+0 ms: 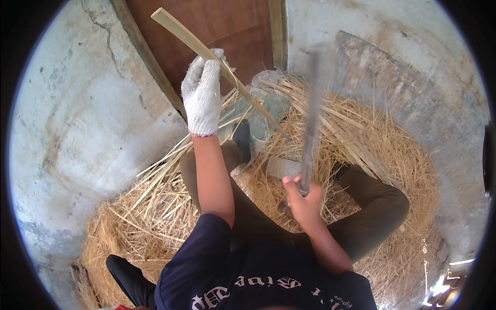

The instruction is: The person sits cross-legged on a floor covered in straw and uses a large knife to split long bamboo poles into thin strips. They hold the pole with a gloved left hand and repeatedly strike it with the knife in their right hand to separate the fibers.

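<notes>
Bamboo strip (pixel 206 49) is up in front of me, slanted, my gloved left hand (pixel 202 95) clamped on it. My bare right hand (pixel 304 199) grips a blurred long blade (pixel 311 119) over the straw pile (pixel 372 155). Looks like splitting; next stroke needs blade clear of the fingers.

We have a single view, a fisheye camera worn on the head, looking steeply down over our own chest and legs. It sits close: our gloved left hand (pixel 202 95) and bare right hand (pixel 302 199) fill the centre, forearms entering from the lower edge. The straw pile (pixel 392 150) and concrete floor (pixel 82 129) bend toward the dark circular rim, a wooden door (pixel 222 36) at the top
</notes>
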The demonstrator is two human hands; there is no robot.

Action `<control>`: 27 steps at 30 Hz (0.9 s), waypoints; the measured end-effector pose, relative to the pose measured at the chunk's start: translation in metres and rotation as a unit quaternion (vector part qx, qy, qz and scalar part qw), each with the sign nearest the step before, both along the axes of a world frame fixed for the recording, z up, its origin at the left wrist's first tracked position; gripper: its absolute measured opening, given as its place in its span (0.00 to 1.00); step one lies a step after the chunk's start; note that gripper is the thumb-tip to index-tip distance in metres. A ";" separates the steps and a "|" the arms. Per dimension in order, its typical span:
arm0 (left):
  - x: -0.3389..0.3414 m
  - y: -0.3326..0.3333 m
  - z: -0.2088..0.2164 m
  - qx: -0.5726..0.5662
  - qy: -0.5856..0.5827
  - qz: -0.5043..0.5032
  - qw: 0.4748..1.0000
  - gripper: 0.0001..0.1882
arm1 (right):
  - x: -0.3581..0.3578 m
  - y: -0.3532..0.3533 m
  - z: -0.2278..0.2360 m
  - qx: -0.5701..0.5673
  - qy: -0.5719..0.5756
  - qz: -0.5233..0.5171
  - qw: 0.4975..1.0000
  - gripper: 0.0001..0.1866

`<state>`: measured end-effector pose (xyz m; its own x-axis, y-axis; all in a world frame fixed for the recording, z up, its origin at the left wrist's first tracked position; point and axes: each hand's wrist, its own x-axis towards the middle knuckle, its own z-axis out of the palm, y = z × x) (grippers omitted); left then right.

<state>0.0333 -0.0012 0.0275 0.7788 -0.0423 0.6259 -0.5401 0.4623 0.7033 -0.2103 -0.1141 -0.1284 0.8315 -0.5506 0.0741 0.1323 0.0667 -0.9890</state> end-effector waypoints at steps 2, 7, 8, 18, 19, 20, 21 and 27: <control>-0.001 0.001 0.002 0.039 -0.019 0.043 0.998 0.14 | 0.001 0.005 0.002 0.051 -0.118 -0.031 0.991 0.16; -0.026 -0.009 0.013 0.129 -0.061 0.121 0.982 0.13 | 0.019 0.002 -0.042 -0.114 0.079 -0.008 0.990 0.13; -0.026 -0.007 0.015 0.134 -0.067 0.134 0.979 0.13 | 0.024 -0.001 -0.041 -0.138 0.130 0.017 0.982 0.13; -0.049 -0.023 0.025 0.131 -0.016 0.182 0.975 0.12 | 0.007 0.009 -0.011 0.123 -0.120 -0.040 0.984 0.11; -0.052 -0.026 0.026 0.135 -0.012 0.181 0.974 0.12 | 0.007 0.011 -0.017 0.170 -0.168 -0.041 0.970 0.11; -0.049 -0.029 0.022 0.160 -0.082 0.224 0.958 0.13 | 0.011 0.011 -0.035 0.057 -0.065 -0.082 0.993 0.12; -0.051 -0.029 0.023 0.165 -0.071 0.229 0.957 0.12 | 0.015 0.005 -0.035 -0.010 0.012 -0.043 0.999 0.13; -0.046 -0.020 0.023 0.173 -0.057 0.279 0.943 0.12 | 0.008 0.004 -0.005 -0.143 0.108 -0.010 0.984 0.15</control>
